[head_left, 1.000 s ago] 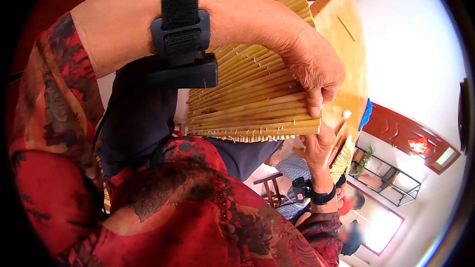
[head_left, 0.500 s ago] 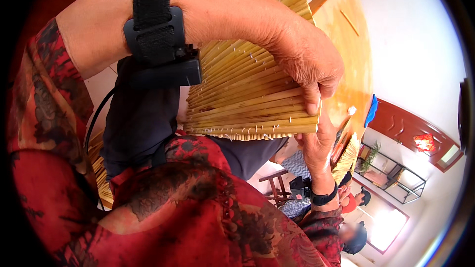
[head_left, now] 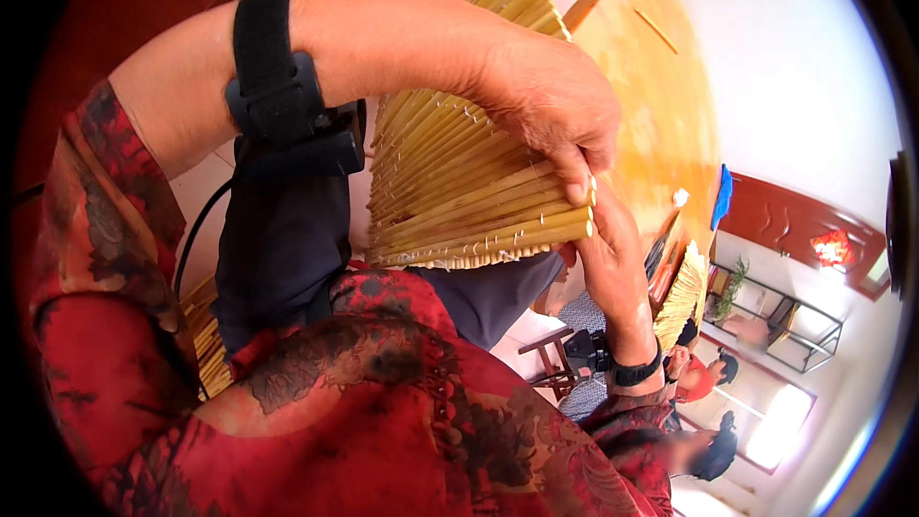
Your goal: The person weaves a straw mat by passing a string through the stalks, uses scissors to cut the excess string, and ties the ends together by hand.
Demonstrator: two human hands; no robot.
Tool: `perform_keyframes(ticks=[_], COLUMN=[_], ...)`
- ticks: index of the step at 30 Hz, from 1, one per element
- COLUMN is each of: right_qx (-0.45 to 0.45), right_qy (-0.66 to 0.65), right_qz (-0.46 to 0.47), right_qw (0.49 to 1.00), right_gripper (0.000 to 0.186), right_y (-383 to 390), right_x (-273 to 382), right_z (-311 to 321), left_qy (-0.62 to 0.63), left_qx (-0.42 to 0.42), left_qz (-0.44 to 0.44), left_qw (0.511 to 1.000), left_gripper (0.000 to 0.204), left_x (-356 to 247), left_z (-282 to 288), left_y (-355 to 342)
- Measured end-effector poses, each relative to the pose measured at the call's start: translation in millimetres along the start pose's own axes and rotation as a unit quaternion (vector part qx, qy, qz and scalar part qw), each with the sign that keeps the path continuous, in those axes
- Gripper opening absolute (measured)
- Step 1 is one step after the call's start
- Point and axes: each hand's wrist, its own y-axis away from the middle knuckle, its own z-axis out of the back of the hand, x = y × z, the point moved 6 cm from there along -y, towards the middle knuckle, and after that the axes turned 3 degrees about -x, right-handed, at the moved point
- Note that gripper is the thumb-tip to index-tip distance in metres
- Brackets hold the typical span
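Stalk mat (head_left: 469, 201) pinched by closed left hand (head_left: 563, 113), right hand (head_left: 617, 258) at its edge.

Strong light blows out the window (head_left: 780, 428) at lower right and bleaches the white wall (head_left: 795, 67); the wooden bench (head_left: 661, 115) carries a soft sheen. The reed mat (head_left: 469, 193) reads warm and fairly crisp — thin shadows between its stems — while the trousers (head_left: 282, 254) sink nearly black. Fisheye bending grows toward a dark rim with bluish flare; the far plant (head_left: 732, 289) seems slightly soft.
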Motion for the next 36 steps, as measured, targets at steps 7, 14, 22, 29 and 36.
perform_keyframes(ticks=[7, 14, 22, 29, 36], right_qx=[-0.161, -0.323, -0.317, -0.412, -0.411], right_qy=[0.042, 0.136, -0.076, -0.069, -0.047], right_qz=[-0.028, 0.194, 0.229, 0.321, 0.388], right_qw=[0.986, 0.916, 0.917, 0.85, 0.824], right_gripper=[0.033, 0.061, 0.052, 0.035, 0.033], right_y=[7.3, 28.7, 26.6, 15.8, 22.2], right_x=[-5.5, -20.2, -24.5, 6.1, 57.5], right_z=[30.1, 33.8, 2.9, 20.6, 24.6], left_qy=[-0.079, -0.154, -0.11, -0.023, -0.026], left_qx=[-0.019, -0.099, -0.176, -0.24, -0.267], left_qz=[0.044, 0.06, 0.153, 0.249, 0.214], left_qw=[0.996, 0.981, 0.966, 0.938, 0.939], left_gripper=[0.031, 0.017, 0.002, 0.005, 0.023], left_x=[10.4, -12.4, -40.1, -52.8, -67.4], left_z=[14.7, 31.0, 59.4, 91.5, 121.3], left_y=[-5.6, -18.6, 20.5, 45.6, 94.5])
